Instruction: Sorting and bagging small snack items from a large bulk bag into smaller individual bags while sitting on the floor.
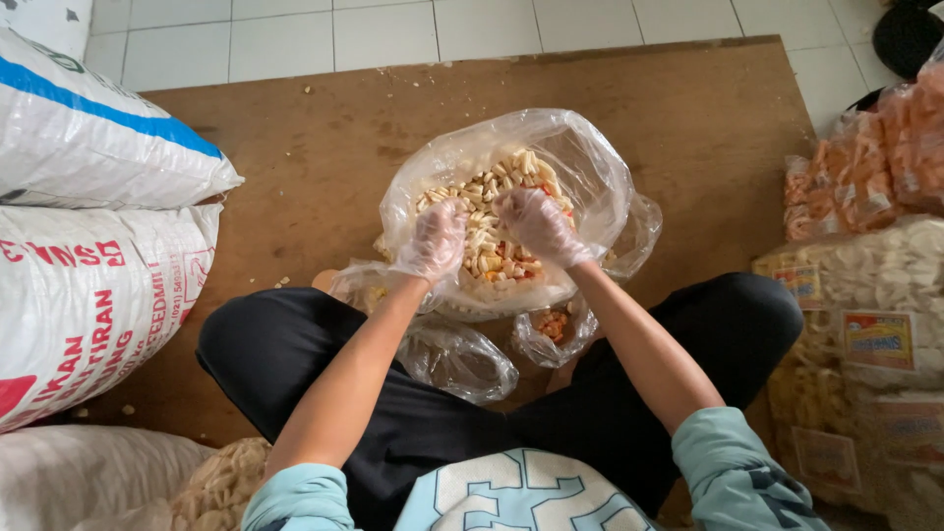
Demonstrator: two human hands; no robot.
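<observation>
A large clear plastic bag (590,167) lies open on the brown board in front of my crossed legs. It holds pale tube-shaped crackers (492,251) mixed with a few orange pieces. My left hand (435,239) and my right hand (539,226), each in a thin clear plastic glove, reach into the bag's mouth. Both hands curl on the crackers, close together, and I cannot see how much each one grips. Smaller clear bags lie near my knees, one crumpled (457,359) and one with orange crackers (554,326) in it.
Two big white woven sacks (93,206) are stacked at the left. Packed bags of pale and orange crackers (870,295) pile up at the right. Another bag of pale crackers (221,482) sits at the lower left. White floor tiles (393,29) lie beyond the board (688,108).
</observation>
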